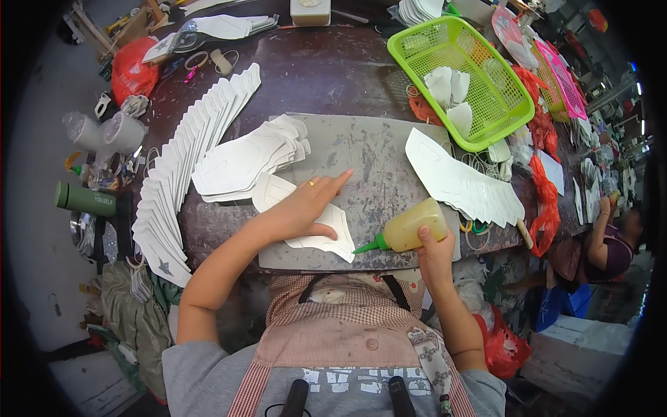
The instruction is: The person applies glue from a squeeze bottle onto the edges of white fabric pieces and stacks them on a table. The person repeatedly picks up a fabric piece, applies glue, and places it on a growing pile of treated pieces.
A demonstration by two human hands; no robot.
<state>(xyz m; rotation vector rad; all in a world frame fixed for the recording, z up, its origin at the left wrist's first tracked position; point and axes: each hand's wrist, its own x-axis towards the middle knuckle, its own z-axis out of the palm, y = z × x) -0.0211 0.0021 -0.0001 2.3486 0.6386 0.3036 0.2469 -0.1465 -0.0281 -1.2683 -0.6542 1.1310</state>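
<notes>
My right hand [435,251] grips a squeeze bottle [415,226] of yellowish liquid, tilted on its side. Its green nozzle points left, with the tip at the lower right corner of a curved white cut piece [337,228]. Pressed flat over that piece is my left hand [303,207], thumb and forefinger spread apart, a ring on one finger. The piece lies on a worn grey board [368,153]. Beside my left hand rests a stack of similar white pieces [240,156]. A fanned row of white pieces [465,182] sits right of the bottle.
A long overlapped row of white pieces [182,167] curves along the left. At the back right stands a green basket [511,115] holding a few white pieces. Red plastic bags [135,69], a green flask [85,199] and white cups line the edges. Another person [611,240] works far right.
</notes>
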